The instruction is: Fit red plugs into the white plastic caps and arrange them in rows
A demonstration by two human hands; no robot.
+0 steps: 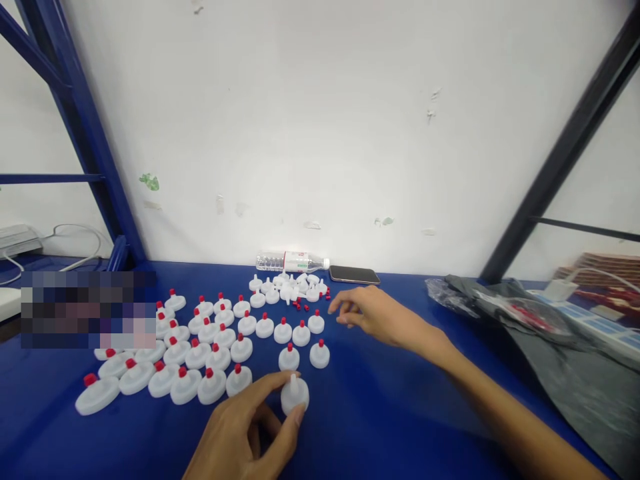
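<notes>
1. Toward the near edge of the worktop (400,413), the left hand (240,433) grasps an uncapped white nozzle lid (295,397) between thumb and forefinger, its spout pointing up.
2. The right hand (367,313) hangs beside loose red caps (299,305), fingers half curled; whether they pinch something small, I cannot tell.
3. Red-capped lids (185,387) spread in rough rows toward the left edge, while uncapped lids (300,288) lie heaped near the back edge, by a plastic water bottle (297,261) and a smartphone (355,275).
4. The step in hand looks like steadying the bare lid. Handling such tiny caps would likely call for a precise fingertip pinch and a firmly held lid.
</notes>
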